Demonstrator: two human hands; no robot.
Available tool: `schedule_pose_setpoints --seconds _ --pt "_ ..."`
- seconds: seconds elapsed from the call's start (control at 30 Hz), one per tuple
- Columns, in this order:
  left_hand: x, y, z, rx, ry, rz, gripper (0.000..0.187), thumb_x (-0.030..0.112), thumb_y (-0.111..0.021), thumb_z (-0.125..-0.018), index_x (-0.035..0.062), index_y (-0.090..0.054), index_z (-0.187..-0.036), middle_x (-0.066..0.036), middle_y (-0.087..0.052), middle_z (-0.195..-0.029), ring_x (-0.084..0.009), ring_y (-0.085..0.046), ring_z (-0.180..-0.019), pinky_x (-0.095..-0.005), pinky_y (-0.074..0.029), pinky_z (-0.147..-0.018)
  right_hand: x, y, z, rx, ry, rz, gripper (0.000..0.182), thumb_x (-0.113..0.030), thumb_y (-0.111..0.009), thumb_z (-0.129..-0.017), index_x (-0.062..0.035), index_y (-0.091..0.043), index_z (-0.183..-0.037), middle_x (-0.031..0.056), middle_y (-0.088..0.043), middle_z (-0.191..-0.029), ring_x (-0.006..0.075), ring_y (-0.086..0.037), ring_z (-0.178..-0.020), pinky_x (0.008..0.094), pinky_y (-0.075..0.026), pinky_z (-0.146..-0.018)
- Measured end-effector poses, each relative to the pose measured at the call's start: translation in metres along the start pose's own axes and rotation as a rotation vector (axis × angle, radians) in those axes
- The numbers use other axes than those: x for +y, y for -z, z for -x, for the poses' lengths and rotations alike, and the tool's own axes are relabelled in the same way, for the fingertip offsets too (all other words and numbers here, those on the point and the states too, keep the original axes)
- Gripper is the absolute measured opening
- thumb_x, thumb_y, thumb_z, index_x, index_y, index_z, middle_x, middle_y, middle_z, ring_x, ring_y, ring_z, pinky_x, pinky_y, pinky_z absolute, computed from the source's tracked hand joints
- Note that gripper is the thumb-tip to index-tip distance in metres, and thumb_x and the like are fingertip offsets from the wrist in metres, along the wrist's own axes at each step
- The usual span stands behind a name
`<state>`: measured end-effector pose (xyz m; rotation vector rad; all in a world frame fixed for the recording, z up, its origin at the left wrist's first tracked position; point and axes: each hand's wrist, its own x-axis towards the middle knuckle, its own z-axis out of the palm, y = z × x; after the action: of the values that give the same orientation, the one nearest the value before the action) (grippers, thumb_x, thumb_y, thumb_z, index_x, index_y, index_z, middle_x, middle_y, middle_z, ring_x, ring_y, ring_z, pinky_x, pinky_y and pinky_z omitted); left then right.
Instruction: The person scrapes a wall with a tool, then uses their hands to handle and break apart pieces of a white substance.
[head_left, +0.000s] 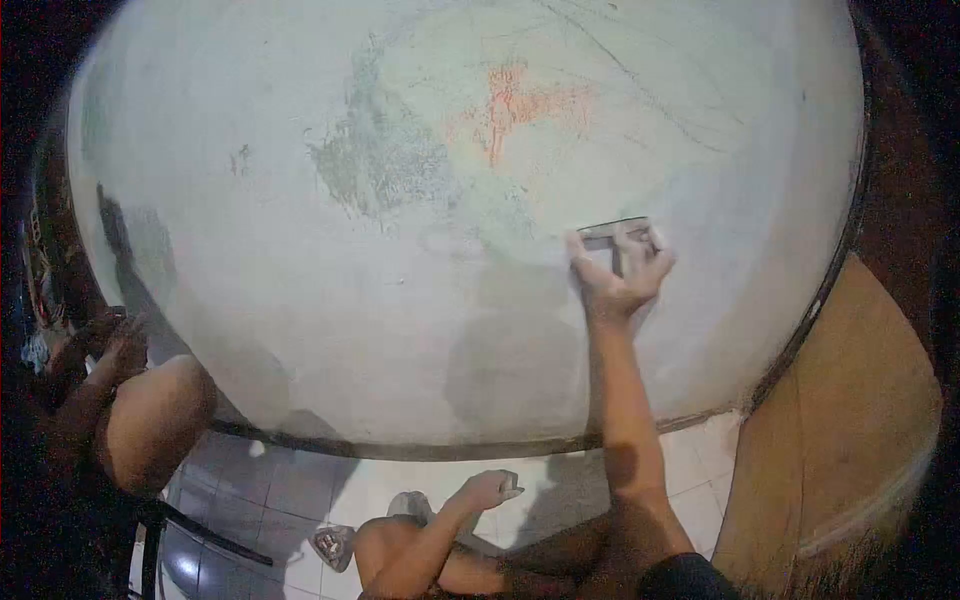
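Note:
A large, whitish curved panel [300, 300] fills most of the view, with grey-green scuffed patches and a pale green area on its surface. My right hand [625, 275] reaches over it with fingers and thumb spread around a flat block that looks like a sanding block [600, 240]. The block lies against the panel at the lower edge of the pale green area. Below the panel's near edge, my left hand [488, 489] is curled closed above my leg, and no object shows in it.
An orange-red mark [510, 105] stands out on the panel. At the left, another person's knee [160, 420] and hands [120, 345] are close to the edge. Brown sheeting [840, 420] lies at the right. A small reddish item [332, 546] rests on the tiled floor [235, 480].

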<state>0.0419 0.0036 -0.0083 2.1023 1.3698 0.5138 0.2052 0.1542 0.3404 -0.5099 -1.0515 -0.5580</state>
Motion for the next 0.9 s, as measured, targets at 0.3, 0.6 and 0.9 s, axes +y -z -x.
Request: schedule_pose_setpoints --seconds 0.3,0.6,0.9 --pt "0.008 0.013 0.006 -0.048 -0.024 0.04 0.045 0.048 -0.052 -0.084 0.004 -0.054 -0.09 -0.018 -0.058 -0.088 -0.0354 -0.055 -0.086 -0.044 -0.044 -0.07 -0.005 -0.01 0.016 -0.159 0.087 -0.031 0.044 -0.041 -0.081 -0.053 -0.01 -0.066 -0.081 0.0176 -0.052 -0.102 0.0304 -0.048 -0.085 0.0379 -0.041 -0.063" --pt "-0.002 -0.004 -0.005 -0.004 -0.075 0.035 0.039 0.041 -0.056 -0.083 0.0026 -0.049 -0.082 -0.019 -0.055 -0.09 -0.0365 -0.052 -0.092 -0.0436 -0.043 -0.077 -0.044 0.002 0.015 -0.328 0.374 -0.093 0.047 -0.027 -0.086 -0.051 0.0016 -0.061 -0.078 0.0124 -0.051 -0.099 0.0265 -0.051 -0.087 0.0398 -0.041 -0.072" --pt "0.007 0.018 -0.023 -0.305 0.127 -0.058 0.041 0.043 -0.058 -0.082 0.0067 -0.054 -0.102 -0.014 -0.055 -0.11 -0.0321 -0.048 -0.107 -0.0412 -0.039 -0.092 -0.03 -0.024 0.031 -0.28 -0.03 -0.211 0.041 -0.018 -0.087 -0.051 0.0017 -0.062 -0.077 0.0136 -0.045 -0.109 0.0252 -0.049 -0.095 0.0396 -0.046 -0.079"
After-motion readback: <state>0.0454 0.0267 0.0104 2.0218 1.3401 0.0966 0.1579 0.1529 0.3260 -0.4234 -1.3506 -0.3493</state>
